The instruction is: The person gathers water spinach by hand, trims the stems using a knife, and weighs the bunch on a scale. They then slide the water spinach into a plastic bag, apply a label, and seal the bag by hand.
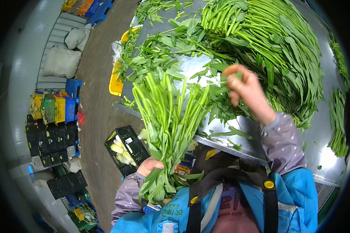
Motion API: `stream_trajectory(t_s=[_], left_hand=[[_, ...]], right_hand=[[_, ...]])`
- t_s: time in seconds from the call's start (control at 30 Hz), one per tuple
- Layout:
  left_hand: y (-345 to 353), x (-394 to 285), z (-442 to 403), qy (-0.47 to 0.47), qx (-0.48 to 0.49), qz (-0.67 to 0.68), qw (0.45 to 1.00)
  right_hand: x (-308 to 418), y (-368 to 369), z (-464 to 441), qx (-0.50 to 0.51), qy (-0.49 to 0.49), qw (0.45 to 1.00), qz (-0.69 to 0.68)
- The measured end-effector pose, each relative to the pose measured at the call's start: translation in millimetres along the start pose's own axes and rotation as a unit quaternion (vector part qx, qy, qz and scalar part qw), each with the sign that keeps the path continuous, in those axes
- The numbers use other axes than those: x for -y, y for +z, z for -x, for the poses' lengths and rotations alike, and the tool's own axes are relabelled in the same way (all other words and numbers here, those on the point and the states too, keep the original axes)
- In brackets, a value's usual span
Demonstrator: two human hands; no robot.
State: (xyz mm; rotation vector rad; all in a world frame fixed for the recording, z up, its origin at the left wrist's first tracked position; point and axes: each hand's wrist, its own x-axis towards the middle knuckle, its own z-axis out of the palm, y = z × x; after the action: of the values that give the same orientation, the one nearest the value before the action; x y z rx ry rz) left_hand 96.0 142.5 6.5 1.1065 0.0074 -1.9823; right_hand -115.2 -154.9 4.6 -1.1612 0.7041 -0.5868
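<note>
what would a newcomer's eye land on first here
Probably the huge mound of long green leafy stalks covering the metal table's far right. Next, the upright bunch of pale-stemmed greens gripped in the left hand, before the bright blue apron. Leafy scraps litter the table's left side.

- A vegetable workroom or warehouse is seen.
- Leafy greens are heaped on a metal tabletop, back from its near edge.
- Black crates are stacked along the wall.
- White sacks are laid near them.
</note>
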Motion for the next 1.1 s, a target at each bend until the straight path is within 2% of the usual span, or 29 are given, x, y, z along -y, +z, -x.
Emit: stream_trajectory(t_s=[0.07,0.1,0.13,0.2,0.23,0.3,0.33,0.37,0.4,0.53,0.67,0.73,0.8,0.87,0.9,0.93,1.0,1.1], left_hand=[[4,-5,-6,-0.003,-0.007,-0.016,1.000],[13,-12,-6,-0.010,-0.016,-0.029,0.999],[20,-17,-6,-0.018,-0.026,-0.042,0.999],[26,-22,-6,-0.033,-0.036,-0.046,0.998],[28,-23,-7,-0.048,-0.033,-0.058,0.997],[32,-23,-8,-0.057,-0.045,-0.095,0.993],[31,-22,-8,-0.054,-0.045,-0.094,0.993],[29,-20,-7,-0.057,-0.049,-0.093,0.993],[28,-19,-6,-0.062,-0.052,-0.092,0.992],[32,-23,-9,-0.079,-0.054,-0.105,0.990],[48,-29,-17,-0.071,-0.116,-0.162,0.977],[56,-29,-20,-0.027,-0.109,-0.219,0.969],[59,-29,-22,-0.010,-0.109,-0.263,0.959],[57,-25,-19,0.019,-0.102,-0.264,0.959],[57,-26,-17,0.014,-0.107,-0.253,0.962],[58,-28,-15,0.014,-0.109,-0.251,0.962],[62,-30,-13,0.024,-0.089,-0.235,0.968],[59,-34,-14,0.009,-0.074,-0.247,0.966]], right_hand=[[3,29,13,0.077,0.009,0.996,0.045],[-4,41,15,0.077,-0.131,0.975,0.159],[-6,49,18,0.121,-0.158,0.963,0.183],[-19,57,14,0.103,-0.321,0.888,0.313],[-22,54,11,0.103,-0.321,0.888,0.313],[-24,39,-3,0.067,-0.346,0.817,0.455],[-25,29,-19,-0.018,-0.439,0.821,0.364],[-23,18,-24,-0.136,-0.317,0.893,0.290],[-11,6,-26,-0.193,-0.216,0.923,0.252],[19,10,2,-0.087,-0.170,0.968,0.162],[13,50,23,0.029,-0.312,0.911,0.270],[-10,63,31,0.067,-0.248,0.892,0.371],[-16,61,26,0.105,-0.212,0.895,0.379],[-19,49,19,0.160,-0.162,0.955,0.192],[-1,37,18,0.137,-0.039,0.985,0.098],[26,21,18,0.110,0.086,0.990,0.003],[48,-11,14,0.012,0.034,0.996,-0.078],[55,-28,18,0.021,0.024,0.998,-0.051]])
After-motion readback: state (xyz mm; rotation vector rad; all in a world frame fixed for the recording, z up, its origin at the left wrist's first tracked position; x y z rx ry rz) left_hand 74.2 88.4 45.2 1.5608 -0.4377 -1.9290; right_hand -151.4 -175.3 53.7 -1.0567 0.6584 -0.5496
